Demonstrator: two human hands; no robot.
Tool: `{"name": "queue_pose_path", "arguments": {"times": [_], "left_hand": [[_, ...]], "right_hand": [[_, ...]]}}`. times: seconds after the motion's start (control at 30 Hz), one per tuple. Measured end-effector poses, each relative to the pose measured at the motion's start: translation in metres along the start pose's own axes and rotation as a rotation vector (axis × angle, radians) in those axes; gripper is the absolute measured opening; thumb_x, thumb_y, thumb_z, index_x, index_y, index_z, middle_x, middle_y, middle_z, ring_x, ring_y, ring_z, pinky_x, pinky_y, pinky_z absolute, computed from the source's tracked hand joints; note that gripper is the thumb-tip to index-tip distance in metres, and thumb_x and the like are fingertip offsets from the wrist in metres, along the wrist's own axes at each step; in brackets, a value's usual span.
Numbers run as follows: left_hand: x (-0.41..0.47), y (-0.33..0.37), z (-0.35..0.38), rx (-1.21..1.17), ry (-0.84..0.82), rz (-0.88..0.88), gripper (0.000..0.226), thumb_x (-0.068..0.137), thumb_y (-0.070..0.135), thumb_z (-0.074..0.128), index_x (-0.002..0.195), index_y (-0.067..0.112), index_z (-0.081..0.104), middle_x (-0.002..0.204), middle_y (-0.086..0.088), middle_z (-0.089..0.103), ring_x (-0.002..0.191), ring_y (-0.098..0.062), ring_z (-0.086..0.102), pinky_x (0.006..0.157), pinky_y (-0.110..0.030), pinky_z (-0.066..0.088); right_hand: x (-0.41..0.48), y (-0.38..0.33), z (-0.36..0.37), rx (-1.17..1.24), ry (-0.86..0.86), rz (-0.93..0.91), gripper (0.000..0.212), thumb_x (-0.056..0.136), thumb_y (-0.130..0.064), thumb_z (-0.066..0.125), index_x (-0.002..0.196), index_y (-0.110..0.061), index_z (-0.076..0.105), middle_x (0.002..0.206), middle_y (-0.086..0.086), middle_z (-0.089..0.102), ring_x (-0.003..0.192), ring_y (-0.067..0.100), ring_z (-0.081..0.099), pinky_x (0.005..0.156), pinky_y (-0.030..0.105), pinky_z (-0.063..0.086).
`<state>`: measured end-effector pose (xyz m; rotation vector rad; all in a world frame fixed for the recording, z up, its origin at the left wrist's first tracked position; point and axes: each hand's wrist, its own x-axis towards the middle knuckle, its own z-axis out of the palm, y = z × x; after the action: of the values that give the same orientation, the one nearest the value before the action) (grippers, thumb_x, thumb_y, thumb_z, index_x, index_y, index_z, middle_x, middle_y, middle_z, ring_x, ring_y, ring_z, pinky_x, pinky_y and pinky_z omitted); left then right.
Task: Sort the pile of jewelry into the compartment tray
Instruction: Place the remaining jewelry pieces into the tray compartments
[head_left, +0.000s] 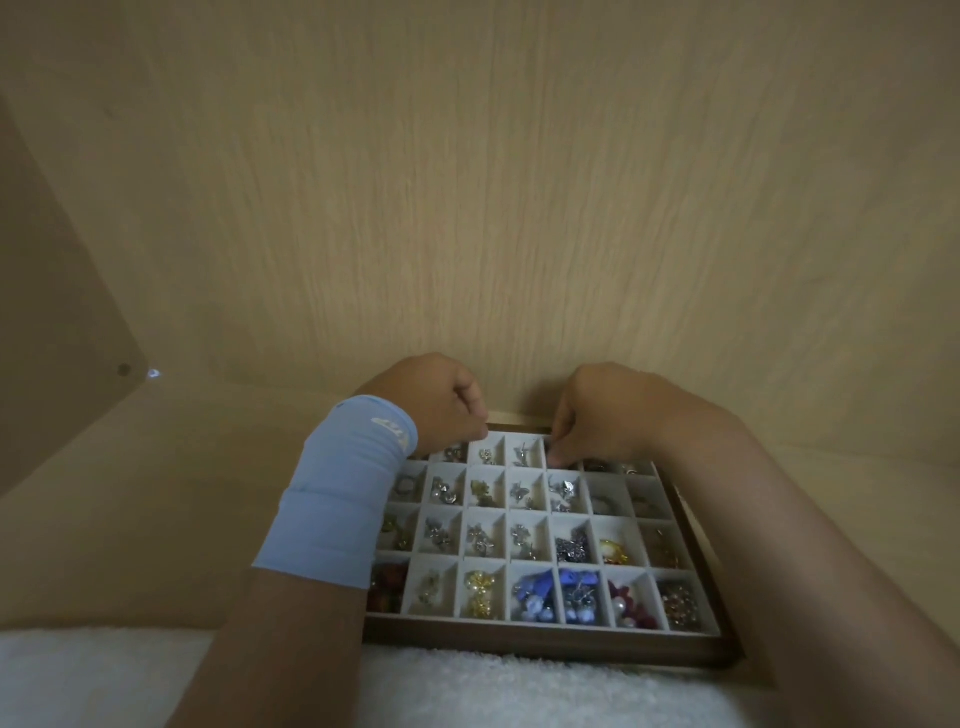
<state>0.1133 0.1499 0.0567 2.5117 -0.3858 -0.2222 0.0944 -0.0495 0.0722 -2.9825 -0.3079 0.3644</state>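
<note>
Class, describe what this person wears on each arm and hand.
The left forearm wears a light blue stretch-fabric sleeve with a white logo near the wrist. The left hand is bare. The right hand and its forearm are bare too: no glove, watch or ring shows.

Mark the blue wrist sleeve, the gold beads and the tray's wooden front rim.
blue wrist sleeve (337, 499): head view, middle of the fabric.
gold beads (479, 592): head view, centre of the cluster.
tray's wooden front rim (519, 642): head view, bare wood mid-rim.

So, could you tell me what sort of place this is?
Probably inside a wooden cupboard or shelf: pale wood-grain panels behind and to the left, a jewelry tray, and a white towel in front.
</note>
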Motion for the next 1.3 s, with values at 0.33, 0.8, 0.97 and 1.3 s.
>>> {"name": "queue_pose_path", "arguments": {"times": [0.33, 0.8, 0.97, 1.3], "left_hand": [[-0.007, 0.018, 0.016, -0.185, 0.051, 0.107, 0.008, 0.086, 0.023, 0.068, 0.087, 0.03, 0.072, 0.08, 0.009, 0.071, 0.075, -0.004, 0.065, 0.081, -0.026, 0.054], [-0.107, -0.002, -0.004, -0.341, 0.014, -0.056, 0.013, 0.076, 0.019, 0.081, 0.088, 0.016, 0.078, 0.086, -0.003, 0.077, 0.086, -0.017, 0.072, 0.089, -0.029, 0.054], [-0.132, -0.015, 0.011, -0.118, 0.062, -0.023, 0.008, 0.075, 0.028, 0.081, 0.076, 0.032, 0.074, 0.071, 0.015, 0.066, 0.061, 0.002, 0.057, 0.065, -0.017, 0.044], [-0.139, -0.017, 0.019, -0.023, 0.115, -0.012, 0.016, 0.088, 0.015, 0.064, 0.093, 0.028, 0.072, 0.081, 0.017, 0.061, 0.066, 0.003, 0.051, 0.06, -0.004, 0.038]], "right_hand": [[-0.007, 0.008, -0.008, 0.285, 0.058, -0.105, 0.009, 0.087, -0.029, 0.073, 0.082, -0.027, 0.079, 0.079, -0.011, 0.075, 0.079, 0.003, 0.068, 0.084, 0.031, 0.057], [-0.056, -0.052, 0.01, 0.651, -0.011, -0.317, 0.005, 0.088, -0.029, 0.075, 0.086, -0.026, 0.079, 0.07, -0.019, 0.071, 0.066, -0.01, 0.062, 0.068, 0.013, 0.045], [-0.066, -0.068, 0.032, 0.508, -0.043, -0.331, 0.009, 0.086, -0.032, 0.076, 0.087, -0.024, 0.08, 0.079, -0.013, 0.075, 0.074, -0.002, 0.066, 0.074, 0.024, 0.054], [-0.076, -0.065, 0.037, 0.428, 0.01, -0.326, 0.01, 0.089, -0.031, 0.073, 0.093, -0.026, 0.08, 0.088, -0.016, 0.075, 0.077, -0.008, 0.066, 0.082, 0.024, 0.055]]}}
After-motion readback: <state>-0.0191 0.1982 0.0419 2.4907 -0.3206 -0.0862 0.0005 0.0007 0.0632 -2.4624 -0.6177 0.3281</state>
